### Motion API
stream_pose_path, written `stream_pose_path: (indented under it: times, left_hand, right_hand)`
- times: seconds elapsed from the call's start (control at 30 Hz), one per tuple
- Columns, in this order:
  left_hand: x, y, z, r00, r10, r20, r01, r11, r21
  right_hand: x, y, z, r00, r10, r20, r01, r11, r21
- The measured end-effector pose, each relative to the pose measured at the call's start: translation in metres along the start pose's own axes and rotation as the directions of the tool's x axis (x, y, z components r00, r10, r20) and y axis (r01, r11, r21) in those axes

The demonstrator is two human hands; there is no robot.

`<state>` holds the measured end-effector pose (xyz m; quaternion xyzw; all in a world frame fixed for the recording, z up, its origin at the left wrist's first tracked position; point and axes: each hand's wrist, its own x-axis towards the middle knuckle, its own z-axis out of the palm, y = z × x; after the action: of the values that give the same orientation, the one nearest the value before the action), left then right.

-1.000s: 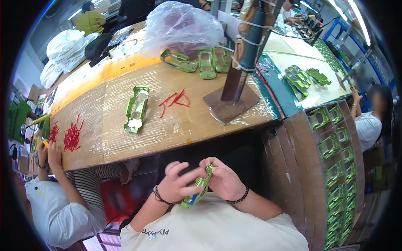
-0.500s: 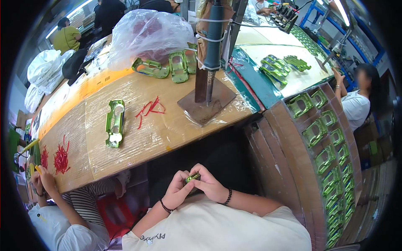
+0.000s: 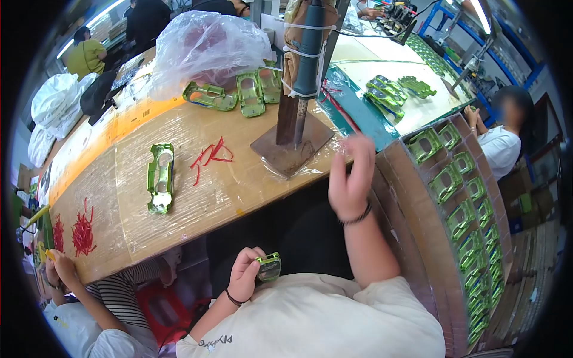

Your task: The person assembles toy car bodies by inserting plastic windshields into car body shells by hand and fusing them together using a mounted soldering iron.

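My left hand [image 3: 245,275] is closed on a green car-shaped shell [image 3: 270,268], held low in front of my shirt. Raised over the table's front edge, right of the metal stand [image 3: 293,149], is my right hand [image 3: 353,182]; its fingers are smeared by motion and point up near the teal strip [image 3: 382,128]. Another green shell [image 3: 160,179] lies on the brown table [image 3: 134,230], with thin red strips [image 3: 210,156] to its right. Several more green shells [image 3: 250,94] lie beside the plastic bag [image 3: 209,51].
To my right stands a box [image 3: 412,197] with rows of green shells. A co-worker's hands [image 3: 59,268] are at the left table edge near a red strip pile [image 3: 83,234]. Another person [image 3: 504,143] sits at the far right. Green shells [image 3: 385,98] lie beyond the teal strip.
My right hand has left the shell and moved up and right to the table's edge. My left hand keeps the shell down low. The view has shifted to the right.
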<state>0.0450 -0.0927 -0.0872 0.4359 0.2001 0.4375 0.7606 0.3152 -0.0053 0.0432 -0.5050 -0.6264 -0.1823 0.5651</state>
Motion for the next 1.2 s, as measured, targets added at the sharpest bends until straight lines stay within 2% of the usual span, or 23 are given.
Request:
stream_pose_path:
  times: [0.07, 0.13, 0.23, 0.33, 0.43, 0.47, 0.57, 0.73, 0.93, 1.03, 1.2]
  left_hand:
    - [-0.002, -0.006, -0.007, 1.0, -0.014, 0.02, 0.015, 0.998, -0.058]
    - [-0.002, -0.01, -0.009, 1.0, -0.023, 0.019, 0.025, 0.994, -0.11]
    - [0.003, -0.009, -0.011, 1.0, -0.03, -0.002, 0.03, 0.986, -0.163]
    - [0.008, -0.011, -0.011, 0.999, -0.023, -0.023, 0.018, 0.98, -0.199]
    - [0.009, -0.009, -0.012, 0.997, -0.051, -0.062, 0.036, 0.974, -0.221]
    - [0.011, -0.008, -0.012, 0.993, -0.076, -0.091, 0.055, 0.974, -0.22]
    - [0.016, -0.007, -0.011, 0.981, -0.114, -0.154, 0.076, 0.969, -0.233]
    - [0.021, -0.011, -0.015, 0.947, -0.175, -0.269, 0.095, 0.953, -0.288]
    - [0.022, -0.013, -0.015, 0.951, -0.183, -0.249, 0.083, 0.927, -0.366]
    - [0.018, -0.013, -0.011, 0.923, -0.217, -0.318, 0.1, 0.933, -0.346]
    - [0.017, -0.015, -0.015, 0.952, -0.175, -0.25, 0.082, 0.936, -0.343]
  right_hand:
    - [0.034, 0.042, 0.015, 0.97, 0.207, 0.125, -0.197, 0.976, -0.09]
    - [0.05, 0.091, 0.039, 0.948, 0.294, 0.121, -0.24, 0.912, -0.333]
    - [0.059, 0.128, 0.068, 0.836, 0.539, 0.097, -0.374, 0.691, -0.619]
    - [0.078, 0.148, 0.076, 0.7, 0.706, 0.107, -0.433, 0.539, -0.722]
    - [0.085, 0.168, 0.085, 0.665, 0.74, 0.102, -0.47, 0.521, -0.712]
    - [0.083, 0.173, 0.088, 0.691, 0.721, 0.056, -0.485, 0.519, -0.704]
    - [0.084, 0.174, 0.086, 0.672, 0.739, 0.059, -0.538, 0.541, -0.646]
    - [0.084, 0.175, 0.086, 0.662, 0.749, 0.032, -0.555, 0.518, -0.651]
    - [0.084, 0.171, 0.087, 0.646, 0.762, 0.044, -0.54, 0.496, -0.68]
    - [0.082, 0.174, 0.088, 0.648, 0.759, 0.061, -0.517, 0.497, -0.697]
    - [0.086, 0.168, 0.087, 0.628, 0.773, 0.089, -0.492, 0.483, -0.724]
